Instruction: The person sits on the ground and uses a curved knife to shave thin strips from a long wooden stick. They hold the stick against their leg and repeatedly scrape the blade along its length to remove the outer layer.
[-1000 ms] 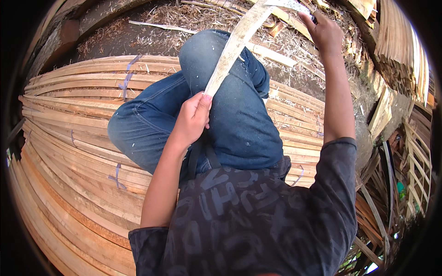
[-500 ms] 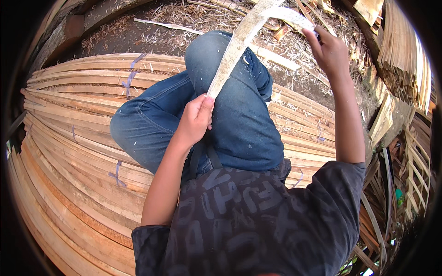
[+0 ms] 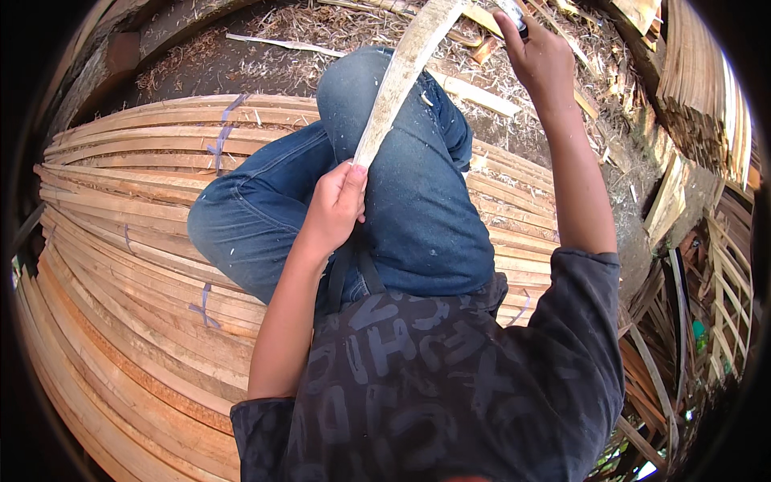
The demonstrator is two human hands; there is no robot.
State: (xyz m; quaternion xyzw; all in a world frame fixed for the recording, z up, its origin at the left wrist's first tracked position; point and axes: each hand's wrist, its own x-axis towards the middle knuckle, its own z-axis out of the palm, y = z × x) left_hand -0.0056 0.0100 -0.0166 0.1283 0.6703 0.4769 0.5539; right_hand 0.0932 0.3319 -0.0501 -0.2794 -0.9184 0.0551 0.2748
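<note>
My left hand is closed around the lower end of a long, pale wooden strip. The strip slants up over my bent knee and runs out of the picture at the top. At the upper right my right hand grips a knife with a pale, curved blade. Most of its handle is hidden in my fingers, and part of the blade is beyond the top edge. The blade stands apart from the visible part of the strip.
I sit on bundled wooden slats tied with purple string. Shavings and scraps cover the ground ahead. A stack of thin wood pieces stands at the far right, above a woven lattice.
My right hand has moved up and left with the knife, whose blade has largely left the picture. My left hand keeps its hold on the strip, almost unmoved.
</note>
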